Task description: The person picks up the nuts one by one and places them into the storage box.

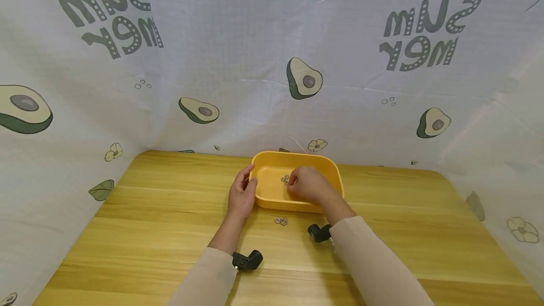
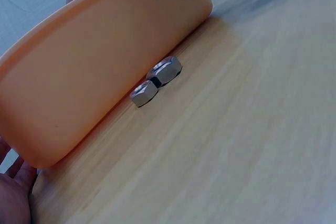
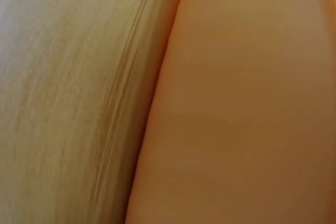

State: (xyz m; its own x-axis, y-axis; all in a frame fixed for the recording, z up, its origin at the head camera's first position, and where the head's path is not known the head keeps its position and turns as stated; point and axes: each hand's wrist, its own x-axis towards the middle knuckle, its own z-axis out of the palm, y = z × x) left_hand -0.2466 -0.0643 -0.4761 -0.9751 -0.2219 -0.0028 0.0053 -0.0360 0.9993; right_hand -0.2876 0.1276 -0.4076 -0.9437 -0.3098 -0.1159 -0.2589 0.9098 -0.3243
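A yellow plastic tub [image 1: 272, 157] stands on the wooden table [image 1: 148, 216], with several small metal nuts [image 1: 284, 179] lying inside it. My left hand [image 1: 242, 192] holds the tub's left end, thumb on the rim. My right hand [image 1: 308, 183] reaches over the near wall into the tub, its fingertips at the nuts; whether it pinches one is hidden. Two more hex nuts [image 1: 281, 221] lie on the table just in front of the tub, seen close in the left wrist view as two nuts [image 2: 156, 81] beside the tub's wall [image 2: 89, 72]. The right wrist view shows only the tub's wall [image 3: 247, 108] and table.
A white cloth printed with avocados [image 1: 304, 79] hangs behind and at both sides of the table. Bare wood stretches left and right of the tub. A black wrist camera mount [image 1: 248, 260] sits by each sleeve.
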